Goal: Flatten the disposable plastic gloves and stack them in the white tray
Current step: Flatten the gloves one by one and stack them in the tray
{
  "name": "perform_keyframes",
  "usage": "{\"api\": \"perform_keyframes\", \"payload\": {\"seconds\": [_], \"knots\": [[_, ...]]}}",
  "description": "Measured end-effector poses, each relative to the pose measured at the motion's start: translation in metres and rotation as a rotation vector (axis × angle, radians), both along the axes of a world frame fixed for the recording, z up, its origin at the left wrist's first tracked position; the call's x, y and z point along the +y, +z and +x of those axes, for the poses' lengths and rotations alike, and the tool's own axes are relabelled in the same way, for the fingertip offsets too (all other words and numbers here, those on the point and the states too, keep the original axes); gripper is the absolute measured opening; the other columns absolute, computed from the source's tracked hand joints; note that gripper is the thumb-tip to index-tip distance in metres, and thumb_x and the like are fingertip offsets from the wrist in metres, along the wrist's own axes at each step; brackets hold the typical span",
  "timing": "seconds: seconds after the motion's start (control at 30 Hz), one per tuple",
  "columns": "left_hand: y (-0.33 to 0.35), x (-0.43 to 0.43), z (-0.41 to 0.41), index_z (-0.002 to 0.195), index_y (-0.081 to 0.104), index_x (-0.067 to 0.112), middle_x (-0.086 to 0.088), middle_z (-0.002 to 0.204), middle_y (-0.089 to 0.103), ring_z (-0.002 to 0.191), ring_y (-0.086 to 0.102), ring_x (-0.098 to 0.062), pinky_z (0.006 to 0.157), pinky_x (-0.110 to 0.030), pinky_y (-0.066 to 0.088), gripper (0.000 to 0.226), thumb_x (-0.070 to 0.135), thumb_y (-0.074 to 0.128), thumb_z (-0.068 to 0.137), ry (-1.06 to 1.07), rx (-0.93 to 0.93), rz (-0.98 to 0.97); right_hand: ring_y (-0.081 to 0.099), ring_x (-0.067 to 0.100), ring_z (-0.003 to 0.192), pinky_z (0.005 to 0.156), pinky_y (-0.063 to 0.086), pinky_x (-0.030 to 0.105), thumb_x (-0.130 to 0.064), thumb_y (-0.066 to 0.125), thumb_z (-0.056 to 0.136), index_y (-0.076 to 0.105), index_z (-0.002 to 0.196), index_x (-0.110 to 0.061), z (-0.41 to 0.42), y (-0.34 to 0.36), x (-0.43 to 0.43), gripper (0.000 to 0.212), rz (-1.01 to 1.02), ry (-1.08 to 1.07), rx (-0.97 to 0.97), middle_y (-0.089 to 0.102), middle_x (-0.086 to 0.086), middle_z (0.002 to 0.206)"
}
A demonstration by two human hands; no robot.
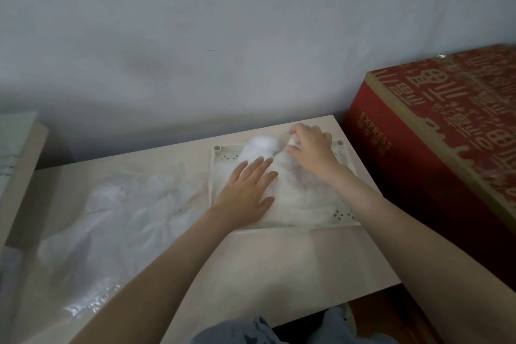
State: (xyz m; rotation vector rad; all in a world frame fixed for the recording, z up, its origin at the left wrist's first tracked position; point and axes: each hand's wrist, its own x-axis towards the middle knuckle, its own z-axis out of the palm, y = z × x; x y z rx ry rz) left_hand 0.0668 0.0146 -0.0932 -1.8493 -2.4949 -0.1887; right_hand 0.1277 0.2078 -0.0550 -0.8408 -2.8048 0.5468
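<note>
- Left of the left hand point(248, 187), the loose gloves point(125, 212) lie heaped on the table point(265, 260): thin, feather-light film, likely slippery and springy.
- The left hand, fingers straight and spread, presses the top glove point(296, 190) flat inside the white tray point(223, 155).
- The right hand point(312, 145), just beyond it, pinches that glove's far end with curled fingers; the edges look like the best place to hold.

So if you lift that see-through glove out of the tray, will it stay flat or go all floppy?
Probably floppy: the glove is thin, see-through film, and the left hand is pressing it flat in the white tray. It is likely very light too, since the pile of gloves lies crumpled and puffy on the table.
</note>
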Motion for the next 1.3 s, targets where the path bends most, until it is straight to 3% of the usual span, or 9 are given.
{"api": "perform_keyframes", "payload": {"seconds": [0.17, 0.37, 0.47, 0.6, 0.73, 0.9, 1.0, 1.17, 1.3], "knots": [[-0.014, -0.002, 0.001, 0.153, 0.011, 0.016, -0.002, 0.161, 0.006, 0.148, 0.001, -0.018, 0.115, -0.034, -0.01, 0.085, 0.062, 0.004, 0.082, 0.046, -0.078, -0.154, 0.048, 0.034, 0.108, 0.089, 0.034, 0.041, -0.012, 0.061, 0.083, 0.05, 0.128, -0.006, 0.018, 0.011, -0.037, 0.047, 0.174, 0.081, 0.161, 0.054, 0.012, 0.119], [-0.004, -0.005, 0.005, 0.151, -0.006, 0.015, -0.006, 0.16, -0.008, 0.148, -0.007, -0.021, 0.118, -0.04, -0.005, 0.095, 0.062, -0.025, 0.071, 0.107, -0.077, -0.261, 0.028, 0.024, 0.138, 0.111, 0.021, 0.034, -0.029, 0.052, 0.094, 0.028, 0.145, -0.01, 0.048, -0.001, -0.079, 0.06, -0.063, 0.353, -0.093, 0.034, 0.008, 0.148], [-0.003, -0.004, 0.004, 0.15, 0.024, 0.009, -0.016, 0.156, 0.021, 0.143, 0.025, -0.029, 0.115, -0.046, 0.021, 0.085, 0.055, -0.009, 0.086, 0.155, -0.029, -0.23, 0.0, 0.02, 0.148, 0.118, 0.003, 0.034, -0.042, 0.034, 0.101, 0.007, 0.153, -0.016, 0.056, -0.01, -0.076, 0.064, -0.045, 0.341, -0.261, 0.006, 0.007, 0.161], [-0.007, 0.002, -0.003, 0.12, 0.065, 0.009, -0.018, 0.126, 0.061, 0.103, 0.065, -0.031, 0.085, -0.046, 0.053, 0.058, 0.045, 0.029, 0.092, 0.172, -0.008, -0.133, -0.016, 0.021, 0.147, 0.118, -0.008, 0.036, -0.048, 0.023, 0.102, -0.01, 0.153, -0.02, 0.063, -0.018, -0.067, 0.068, 0.055, 0.358, -0.438, -0.014, 0.006, 0.161], [0.001, 0.014, -0.008, 0.13, 0.057, 0.013, -0.015, 0.141, 0.049, 0.114, 0.057, -0.031, 0.091, -0.043, 0.046, 0.064, 0.047, 0.019, 0.092, 0.244, 0.027, -0.098, -0.019, 0.022, 0.147, 0.117, -0.011, 0.036, -0.059, 0.008, 0.094, -0.012, 0.153, -0.021, 0.066, -0.024, -0.063, 0.073, 0.091, 0.364, -0.457, -0.017, 0.006, 0.16], [-0.006, 0.026, -0.02, 0.153, 0.005, 0.02, -0.008, 0.16, -0.011, 0.147, -0.004, -0.028, 0.117, -0.046, -0.005, 0.066, 0.054, 0.005, 0.097, 0.26, 0.103, -0.157, -0.018, 0.022, 0.147, 0.117, -0.011, 0.036, -0.062, -0.016, 0.066, -0.014, 0.152, -0.022, 0.067, -0.034, -0.062, 0.095, 0.124, 0.362, -0.423, -0.018, 0.007, 0.16], [-0.016, 0.024, -0.022, 0.153, 0.008, 0.017, -0.01, 0.159, -0.008, 0.147, -0.003, -0.031, 0.114, -0.045, -0.012, 0.08, 0.057, -0.005, 0.085, 0.303, 0.123, -0.106, -0.02, 0.022, 0.146, 0.116, -0.013, 0.036, -0.063, -0.017, 0.067, -0.017, 0.151, -0.022, 0.068, -0.036, -0.06, 0.093, 0.109, 0.36, -0.423, -0.02, 0.006, 0.159], [-0.025, 0.023, -0.024, 0.142, 0.044, 0.008, -0.018, 0.152, 0.032, 0.138, 0.034, -0.036, 0.112, -0.047, 0.008, 0.07, 0.051, 0.023, 0.091, 0.321, 0.122, -0.068, -0.024, 0.02, 0.145, 0.115, -0.015, 0.036, -0.066, -0.016, 0.067, -0.02, 0.15, -0.023, 0.068, -0.041, -0.057, 0.093, 0.043, 0.357, -0.433, -0.024, 0.003, 0.158], [-0.029, 0.024, -0.024, 0.141, 0.045, 0.007, -0.018, 0.15, 0.035, 0.136, 0.038, -0.036, 0.111, -0.047, 0.011, 0.069, 0.051, 0.024, 0.092, 0.321, 0.119, -0.055, -0.023, 0.02, 0.145, 0.115, -0.014, 0.035, -0.063, -0.003, 0.083, -0.017, 0.151, -0.021, 0.068, -0.035, -0.057, 0.081, 0.026, 0.347, -0.438, -0.022, 0.003, 0.159]]}}
